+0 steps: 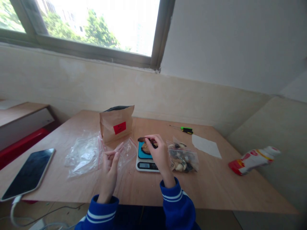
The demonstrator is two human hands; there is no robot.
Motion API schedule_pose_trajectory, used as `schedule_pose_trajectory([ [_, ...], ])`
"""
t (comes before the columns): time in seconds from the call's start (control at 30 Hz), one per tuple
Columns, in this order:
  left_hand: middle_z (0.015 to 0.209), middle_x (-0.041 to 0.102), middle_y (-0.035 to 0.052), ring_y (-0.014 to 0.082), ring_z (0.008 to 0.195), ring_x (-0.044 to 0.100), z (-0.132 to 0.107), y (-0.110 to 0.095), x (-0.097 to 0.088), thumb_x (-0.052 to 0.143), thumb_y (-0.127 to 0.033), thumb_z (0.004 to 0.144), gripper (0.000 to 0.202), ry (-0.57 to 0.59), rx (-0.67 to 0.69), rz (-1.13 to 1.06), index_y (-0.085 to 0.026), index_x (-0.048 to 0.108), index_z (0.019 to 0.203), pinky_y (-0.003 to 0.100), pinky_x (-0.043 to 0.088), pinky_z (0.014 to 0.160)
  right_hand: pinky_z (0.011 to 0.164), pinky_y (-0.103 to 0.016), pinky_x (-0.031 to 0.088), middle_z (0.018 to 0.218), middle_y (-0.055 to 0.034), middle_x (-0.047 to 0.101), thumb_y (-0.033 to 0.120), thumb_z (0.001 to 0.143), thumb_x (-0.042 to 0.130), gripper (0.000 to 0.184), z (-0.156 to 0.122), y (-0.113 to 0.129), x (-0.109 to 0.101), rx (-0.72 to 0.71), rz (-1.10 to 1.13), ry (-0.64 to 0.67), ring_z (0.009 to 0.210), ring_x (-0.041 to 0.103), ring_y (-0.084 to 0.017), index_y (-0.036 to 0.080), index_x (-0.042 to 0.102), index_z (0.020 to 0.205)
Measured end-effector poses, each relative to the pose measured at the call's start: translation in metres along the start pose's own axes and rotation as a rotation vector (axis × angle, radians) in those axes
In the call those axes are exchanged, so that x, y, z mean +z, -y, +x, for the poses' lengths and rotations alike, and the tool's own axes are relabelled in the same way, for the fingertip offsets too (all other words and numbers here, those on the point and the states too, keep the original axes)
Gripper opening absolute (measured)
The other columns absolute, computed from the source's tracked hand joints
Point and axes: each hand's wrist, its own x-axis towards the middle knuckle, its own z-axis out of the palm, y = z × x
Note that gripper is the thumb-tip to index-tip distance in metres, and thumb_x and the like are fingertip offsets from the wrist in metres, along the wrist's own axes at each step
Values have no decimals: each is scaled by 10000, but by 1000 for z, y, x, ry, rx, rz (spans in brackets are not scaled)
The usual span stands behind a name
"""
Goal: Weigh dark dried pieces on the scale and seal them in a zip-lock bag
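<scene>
My right hand (158,153) hovers over a small kitchen scale (146,161) with a blue top and pinches a dark brown piece (143,139) above the pile of pieces on the scale. My left hand (110,167) holds the edge of a small clear zip bag (127,150) with a red seal, fingers closed on it. A filled clear bag of mixed brown and pale pieces (183,158) lies just right of the scale. A brown paper pouch with a red label (116,124) stands behind my left hand.
A heap of clear zip bags (83,155) lies left of my hands. A phone on a cable (28,174) rests at the table's left front edge. A green-handled screwdriver (186,129) and a white sheet (206,146) lie at the back right; a white and red packet (254,159) sits far right.
</scene>
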Motion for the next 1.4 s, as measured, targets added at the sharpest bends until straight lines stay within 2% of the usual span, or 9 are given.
schedule_pose_trajectory([
  [0.13, 1307, 606, 139, 265, 1218, 566, -3, -3, 5, 605, -408, 850, 264, -6, -12, -41, -219, 424, 881, 509, 362, 1082, 967, -337, 449, 1117, -64, 642, 316, 929, 499, 245, 4, 5, 3, -53, 97, 143, 1090, 590, -192, 245, 672, 1087],
  [0.37, 1276, 628, 145, 276, 1156, 612, -2, -3, 4, 634, -415, 824, 287, -40, -12, -126, -215, 434, 872, 518, 420, 1039, 1031, -478, 425, 1250, -158, 571, 178, 849, 551, 355, -22, -61, 29, 6, -273, 253, 1211, 519, -291, 173, 612, 1199],
  [0.6, 1304, 609, 136, 268, 1159, 608, -3, -5, 1, 615, -394, 846, 258, -23, -22, -132, -218, 430, 877, 530, 425, 1029, 990, -469, 454, 1173, -145, 622, 21, 784, 512, 344, -26, -73, 38, 34, -237, 238, 1134, 568, -280, 163, 666, 1058],
  [0.77, 1311, 599, 135, 278, 1135, 621, -1, -1, -7, 611, -402, 841, 258, -27, -47, -112, -218, 435, 884, 533, 450, 998, 960, -392, 478, 1082, -101, 683, 102, 801, 533, 288, -16, -61, 27, 58, -152, 183, 1053, 625, -224, 177, 690, 1030],
  [0.93, 1314, 600, 136, 291, 1157, 608, -1, 0, -6, 622, -409, 830, 270, -14, -63, -115, -218, 438, 883, 544, 443, 1001, 877, -331, 522, 1074, -81, 710, 248, 860, 529, 257, 0, -18, 10, 207, 253, -27, 990, 659, -191, 180, 686, 1051],
  [1.0, 1305, 608, 139, 298, 1163, 604, -1, -1, -4, 625, -408, 826, 269, -12, -61, -121, -216, 444, 881, 550, 440, 1004, 899, -322, 514, 1128, -71, 700, 291, 887, 514, 282, 4, 1, 4, 203, 378, 19, 1039, 650, -185, 196, 675, 1098],
  [1.13, 1290, 618, 148, 304, 1163, 604, -2, -2, -2, 642, -406, 817, 283, 3, -67, -165, -209, 446, 872, 559, 443, 1000, 1020, -341, 440, 1361, -47, 569, 328, 900, 526, 332, 3, 15, 3, 66, 410, 296, 1273, 507, -191, 261, 639, 1205],
  [1.2, 1292, 616, 149, 301, 1151, 612, -2, -3, -2, 654, -401, 811, 288, 1, -81, -182, -203, 451, 865, 558, 441, 1003, 1039, -359, 424, 1382, -52, 548, 349, 909, 511, 342, 2, 4, 4, 66, 376, 311, 1301, 477, -192, 266, 629, 1220],
  [1.4, 1271, 636, 116, 281, 1142, 618, -1, 1, -1, 652, -387, 817, 256, -44, -99, -220, -207, 475, 859, 552, 417, 1028, 972, -388, 473, 1214, -118, 636, 314, 904, 472, 310, -2, -55, 7, 148, 194, 22, 1173, 565, -213, 183, 659, 1115],
])
